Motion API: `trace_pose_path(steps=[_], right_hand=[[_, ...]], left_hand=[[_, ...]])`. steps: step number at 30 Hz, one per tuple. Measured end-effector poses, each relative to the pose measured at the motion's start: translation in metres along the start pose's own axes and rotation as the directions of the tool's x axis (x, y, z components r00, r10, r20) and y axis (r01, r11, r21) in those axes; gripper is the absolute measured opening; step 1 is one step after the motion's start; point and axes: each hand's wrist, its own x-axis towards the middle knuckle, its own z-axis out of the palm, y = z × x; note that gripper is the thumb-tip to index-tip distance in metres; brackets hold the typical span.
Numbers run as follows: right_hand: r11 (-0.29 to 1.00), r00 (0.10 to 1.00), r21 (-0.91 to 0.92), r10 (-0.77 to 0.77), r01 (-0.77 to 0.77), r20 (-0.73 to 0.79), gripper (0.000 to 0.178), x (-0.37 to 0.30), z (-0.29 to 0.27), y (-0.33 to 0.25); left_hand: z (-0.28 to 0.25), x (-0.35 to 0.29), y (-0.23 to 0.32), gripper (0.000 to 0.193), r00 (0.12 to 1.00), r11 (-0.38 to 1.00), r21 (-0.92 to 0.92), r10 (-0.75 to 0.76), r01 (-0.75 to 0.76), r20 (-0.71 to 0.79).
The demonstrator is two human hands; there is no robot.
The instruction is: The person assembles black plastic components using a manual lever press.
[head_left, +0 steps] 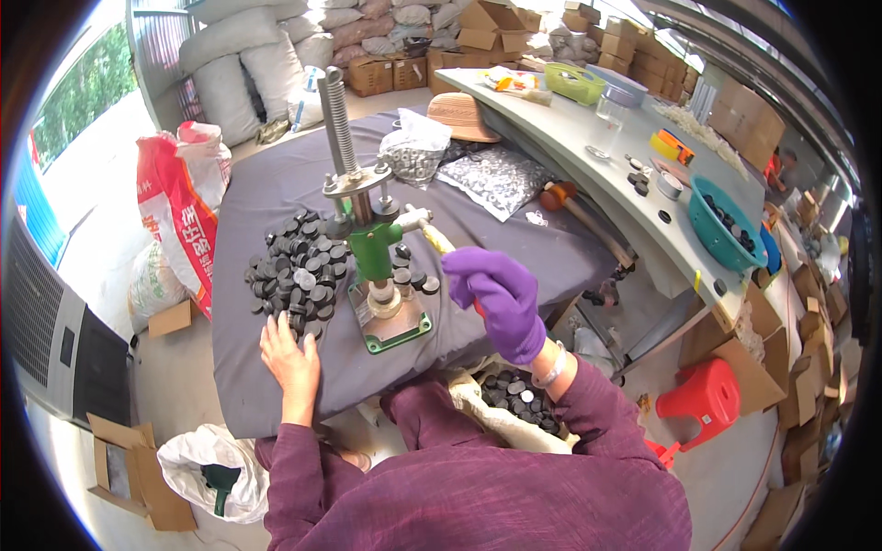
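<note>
A green hand press (pixel 372 253) with a tall spring-wound post stands on the cloth-covered table. My right hand (pixel 501 303), in a purple glove, is closed around the press lever (pixel 437 241), which is wrapped in something yellowish; a bit of red shows below the glove. To the left of the press lies a heap of black round caps (pixel 294 266). My bare left hand (pixel 292 363) rests at the near edge of this heap, fingers stretched out and slightly apart, fingertips touching the caps. Several more caps (pixel 413 278) lie just right of the press column.
A sack of black caps (pixel 519 399) sits open by my lap. Behind the press are a straw hat (pixel 462 117), a plastic bag of small parts (pixel 496 176) and a hammer (pixel 574 207). Along the right runs a long table with a teal basin (pixel 703 225); a red stool (pixel 707 399) stands below.
</note>
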Motion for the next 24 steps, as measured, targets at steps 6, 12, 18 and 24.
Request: trace_pose_path(steps=[6,12,18,24], right_hand=[[0.998,0.999,-0.026,0.050,-0.050,-0.010,0.032,0.065,0.009,-0.021],[0.999,1.000,-0.045,-0.011,0.010,-0.012,0.041,0.102,0.006,-0.019],[0.998,0.999,-0.037,0.046,-0.046,-0.004,0.045,0.116,0.012,-0.021],[0.998,0.998,0.061,0.021,-0.018,-0.052,0.037,0.117,0.012,-0.014]], left_hand=[[0.001,-0.013,0.000,0.068,0.961,0.996,0.084,-0.038,0.015,0.275],[0.008,-0.018,0.017,0.064,0.947,0.991,-0.062,0.134,-0.121,0.291],[0.002,-0.022,0.015,0.054,0.966,0.968,-0.224,0.163,-0.117,0.202],[-0.006,-0.019,0.002,0.050,0.990,0.968,-0.247,0.078,-0.047,0.117]])
